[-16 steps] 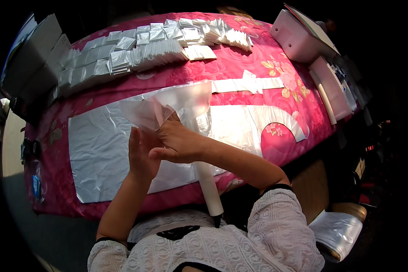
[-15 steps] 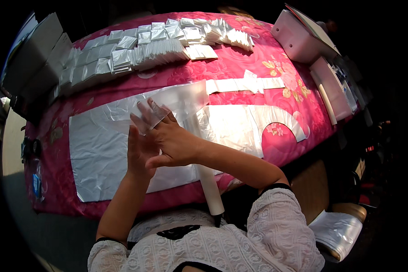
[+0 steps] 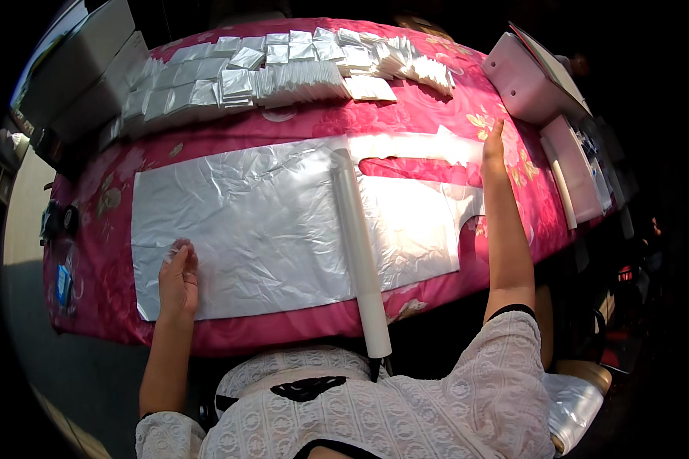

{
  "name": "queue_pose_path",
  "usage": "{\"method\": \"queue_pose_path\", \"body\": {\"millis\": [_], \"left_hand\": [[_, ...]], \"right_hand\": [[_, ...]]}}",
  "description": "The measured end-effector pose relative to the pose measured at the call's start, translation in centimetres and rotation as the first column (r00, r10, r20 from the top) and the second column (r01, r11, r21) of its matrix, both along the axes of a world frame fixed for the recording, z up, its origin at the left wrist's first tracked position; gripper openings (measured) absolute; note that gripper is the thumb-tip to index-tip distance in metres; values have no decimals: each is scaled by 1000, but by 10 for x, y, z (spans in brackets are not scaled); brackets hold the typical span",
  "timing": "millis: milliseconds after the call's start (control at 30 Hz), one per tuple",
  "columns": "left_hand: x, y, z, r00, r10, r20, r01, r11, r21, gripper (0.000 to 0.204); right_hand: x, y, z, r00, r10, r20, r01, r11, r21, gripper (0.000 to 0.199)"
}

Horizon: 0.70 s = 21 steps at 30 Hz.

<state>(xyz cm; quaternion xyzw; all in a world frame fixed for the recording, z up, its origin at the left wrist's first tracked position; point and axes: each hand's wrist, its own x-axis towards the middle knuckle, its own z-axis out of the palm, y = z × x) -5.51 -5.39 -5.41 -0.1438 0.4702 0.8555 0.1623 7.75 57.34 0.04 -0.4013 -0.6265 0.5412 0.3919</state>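
Observation:
A thin white plastic apron [image 3: 245, 229] lies spread on the pink flowered cloth. Its narrower end [image 3: 417, 237] and a cut-out curve are toward the right. Across it rests a long white tube [image 3: 360, 252], its near end past the table edge by my body. My left hand [image 3: 178, 283] is closed at the apron's lower left part, clear film showing at the fingertips. At the far right, my right hand [image 3: 494, 145] is upright beside the end of a pale plastic strip [image 3: 425, 148]. It is seen edge-on, so its fingers are mostly hidden.
Rows of folded white plastic packets [image 3: 298, 80] line the table's far side. White boxes [image 3: 532, 80] stand at the right, and a grey-white box [image 3: 84, 69] at the left. A small blue packet [image 3: 64, 283] lies near the left edge. Rolled plastic [image 3: 574, 409] sits low right.
My hands were together over the apron's middle with clear film on the fingers. They have parted, the left toward the lower left, the right to the far right.

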Motion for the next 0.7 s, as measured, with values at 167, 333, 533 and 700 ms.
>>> {"method": "queue_pose_path", "body": {"millis": [167,333,533,700], "left_hand": [[-6,-48,-1,979,142,-146,-157,983,-95,29],[-6,-70,13,893,253,-373,-339,922,-187,30],[10,-40,23,871,56,-489,-237,918,-317,33],[27,-26,11,822,-92,-562,-140,924,-355,34]], "right_hand": [[36,-38,56,996,-41,79,37,998,54,63],[55,-183,25,773,535,341,-626,730,273,43],[87,-286,14,510,530,677,-857,248,452,49],[91,-300,8,530,519,671,-834,174,524,51]]}}
